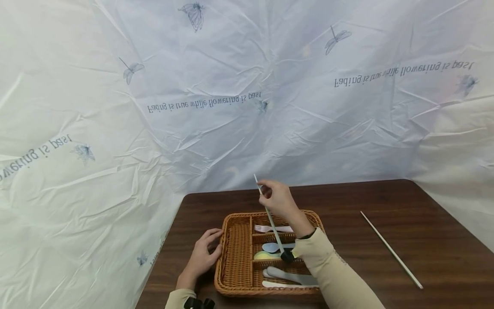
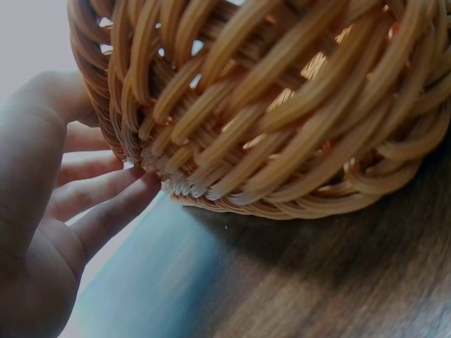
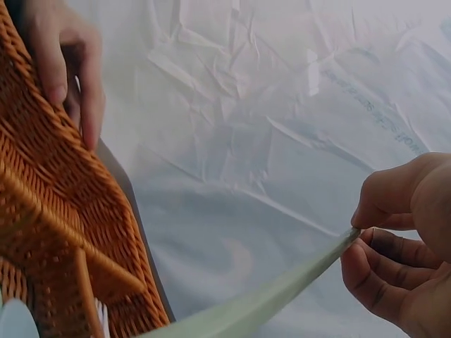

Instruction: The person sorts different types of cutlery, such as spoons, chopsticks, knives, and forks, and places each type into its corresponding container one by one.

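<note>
My right hand pinches a pale green chopstick between thumb and fingers, near its upper end. The stick slants over a brown wicker cutlery basket with several compartments. In the right wrist view the chopstick runs from the fingertips toward the lower left. My left hand touches the basket's left side; in the left wrist view its fingers reach the woven wall near the base. A pink fork, a blue spoon and grey cutlery lie in the right-hand compartments. The long left compartment holds nothing.
A second chopstick lies slanted on the dark wooden table, right of the basket. White printed sheeting hangs behind the table and at both sides.
</note>
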Available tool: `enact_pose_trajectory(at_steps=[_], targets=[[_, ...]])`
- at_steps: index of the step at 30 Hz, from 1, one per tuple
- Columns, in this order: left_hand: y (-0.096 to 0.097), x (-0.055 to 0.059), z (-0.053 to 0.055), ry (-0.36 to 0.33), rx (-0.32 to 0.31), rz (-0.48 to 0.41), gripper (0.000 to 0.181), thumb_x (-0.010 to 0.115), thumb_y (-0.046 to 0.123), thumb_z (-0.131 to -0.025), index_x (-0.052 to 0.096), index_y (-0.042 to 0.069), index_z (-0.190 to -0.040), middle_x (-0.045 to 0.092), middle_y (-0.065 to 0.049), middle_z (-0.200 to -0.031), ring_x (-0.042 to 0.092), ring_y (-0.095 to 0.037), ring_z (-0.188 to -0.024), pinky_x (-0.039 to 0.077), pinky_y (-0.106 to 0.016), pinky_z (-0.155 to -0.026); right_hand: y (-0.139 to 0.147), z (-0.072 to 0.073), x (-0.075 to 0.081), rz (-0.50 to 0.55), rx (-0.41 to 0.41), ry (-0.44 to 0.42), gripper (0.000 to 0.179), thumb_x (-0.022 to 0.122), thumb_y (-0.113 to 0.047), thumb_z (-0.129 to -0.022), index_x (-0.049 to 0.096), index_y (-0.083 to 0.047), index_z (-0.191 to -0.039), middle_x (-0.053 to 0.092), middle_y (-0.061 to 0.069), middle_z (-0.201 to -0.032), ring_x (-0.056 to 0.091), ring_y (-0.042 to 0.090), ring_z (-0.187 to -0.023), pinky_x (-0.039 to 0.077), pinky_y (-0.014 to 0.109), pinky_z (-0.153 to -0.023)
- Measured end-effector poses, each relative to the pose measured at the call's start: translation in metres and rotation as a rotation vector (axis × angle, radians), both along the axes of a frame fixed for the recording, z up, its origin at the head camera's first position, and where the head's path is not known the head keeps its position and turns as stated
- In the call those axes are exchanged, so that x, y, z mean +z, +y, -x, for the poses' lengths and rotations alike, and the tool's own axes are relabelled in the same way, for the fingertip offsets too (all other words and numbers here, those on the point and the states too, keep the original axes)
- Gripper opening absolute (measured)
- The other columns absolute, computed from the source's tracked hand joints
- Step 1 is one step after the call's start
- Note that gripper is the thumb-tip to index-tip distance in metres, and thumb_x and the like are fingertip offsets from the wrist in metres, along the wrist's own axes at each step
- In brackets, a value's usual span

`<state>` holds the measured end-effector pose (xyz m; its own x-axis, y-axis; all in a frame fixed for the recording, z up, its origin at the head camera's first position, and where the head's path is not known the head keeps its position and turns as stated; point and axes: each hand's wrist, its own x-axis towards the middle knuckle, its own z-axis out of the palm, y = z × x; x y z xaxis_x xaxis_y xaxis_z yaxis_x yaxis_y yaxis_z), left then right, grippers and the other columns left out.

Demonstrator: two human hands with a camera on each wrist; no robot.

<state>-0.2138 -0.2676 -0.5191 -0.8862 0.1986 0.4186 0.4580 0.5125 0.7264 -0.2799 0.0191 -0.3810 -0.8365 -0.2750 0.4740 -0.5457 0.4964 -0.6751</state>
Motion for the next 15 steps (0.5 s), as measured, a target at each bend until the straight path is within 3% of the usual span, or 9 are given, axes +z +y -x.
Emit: enact_pose_trajectory(at_steps=[15], targets=[[-0.002,-0.001,0.002,-0.012,-0.013,0.004,0.041,0.061,0.004,-0.092,0.060,0.007,-0.133,0.054,-0.005,-0.132,0.056,-0.024,-0.121,0.058,-0.034,-0.087,-0.033,-0.001,-0.003,0.051,0.046,0.032,0.037,0.064,-0.004,-0.088,0.065,-0.009,-0.125,0.066,0.005,-0.097,0.060,0.010,-0.077,0.052,0.026,-0.062]])
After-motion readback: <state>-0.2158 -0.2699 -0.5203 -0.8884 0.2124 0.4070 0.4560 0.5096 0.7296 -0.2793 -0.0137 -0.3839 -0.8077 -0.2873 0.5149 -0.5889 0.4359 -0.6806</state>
